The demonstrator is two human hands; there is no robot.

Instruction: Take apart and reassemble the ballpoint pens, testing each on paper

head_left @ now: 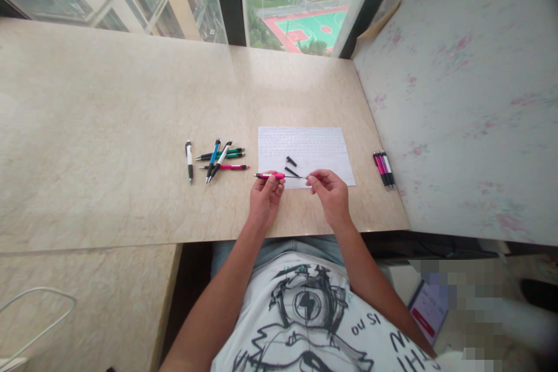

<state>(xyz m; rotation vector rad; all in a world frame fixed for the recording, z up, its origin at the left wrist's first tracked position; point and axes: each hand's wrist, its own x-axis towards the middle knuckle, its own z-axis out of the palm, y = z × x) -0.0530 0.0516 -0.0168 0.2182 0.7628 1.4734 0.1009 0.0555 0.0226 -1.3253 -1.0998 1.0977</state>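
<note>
My left hand is closed around a pink pen barrel, held level above the desk's front part. My right hand pinches the thin refill that sticks out of the barrel's right end. Just behind my hands lies a white sheet of handwritten paper. Two small black pen parts rest on it. To the left, several pens in blue, green, pink and white lie in a loose heap, with one white and black pen apart.
A small bundle of pink and black pens lies at the desk's right edge against a pale patterned wall. The beige marble desk runs to a window at the back. A white cable lies lower left.
</note>
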